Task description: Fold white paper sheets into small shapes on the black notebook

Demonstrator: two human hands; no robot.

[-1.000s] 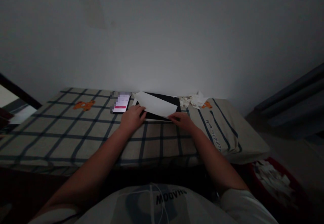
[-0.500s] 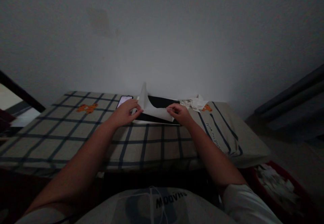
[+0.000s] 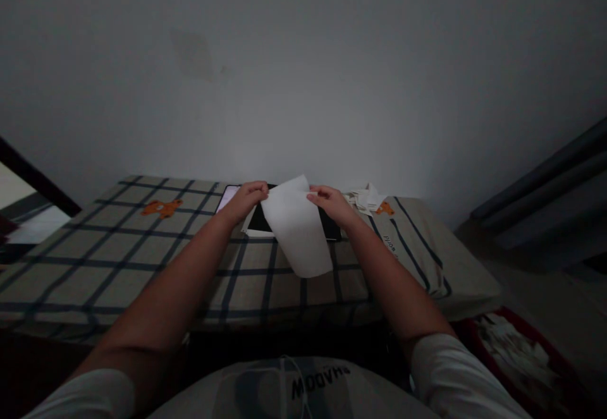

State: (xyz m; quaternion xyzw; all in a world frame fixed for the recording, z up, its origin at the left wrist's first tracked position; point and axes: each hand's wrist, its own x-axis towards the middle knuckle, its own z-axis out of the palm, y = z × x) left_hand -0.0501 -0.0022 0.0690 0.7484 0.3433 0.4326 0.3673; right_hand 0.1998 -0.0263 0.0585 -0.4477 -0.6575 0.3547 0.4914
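Note:
A sheet of white paper (image 3: 300, 226) is held up between my two hands, its lower end hanging toward me over the table's front. My left hand (image 3: 249, 199) pinches its left edge, and my right hand (image 3: 331, 203) grips it near the upper right. Under the paper lies a flat black object (image 3: 258, 220) with white sheets beneath it; most of it is covered. A phone with a lit screen (image 3: 227, 196) rests just left of my left hand. Beyond my right hand sits a small heap of torn paper pieces (image 3: 367, 198).
A checked tablecloth (image 3: 118, 242) with orange bear prints covers the table, which stands against a grey wall (image 3: 303, 90). On the floor at lower right is a red container (image 3: 469, 337) full of paper scraps. Grey curtain-like folds (image 3: 545, 198) hang at the right.
The paper has been lifted and turned, so its long end now hangs down toward me instead of standing up at the back. Both hands stay closed on it and have risen slightly.

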